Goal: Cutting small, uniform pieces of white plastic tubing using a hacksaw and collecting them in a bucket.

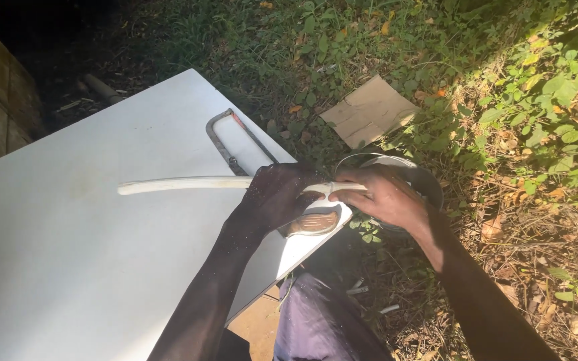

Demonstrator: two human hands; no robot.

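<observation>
Across the white worktop [68, 254] lies a white plastic pipe [182, 184]. Both hands grip its near end: left hand [277, 196] and right hand [386, 197], fingers closed around it. It looks light, stiff and smooth, best held firmly near the worked end. A hacksaw [235, 144] rests beside it.

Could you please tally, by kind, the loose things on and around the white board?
White pipe, held by left hand and right hand: 1
Hacksaw: 1
Metal bowl: 1
Cardboard piece: 1
Total: 4
</observation>
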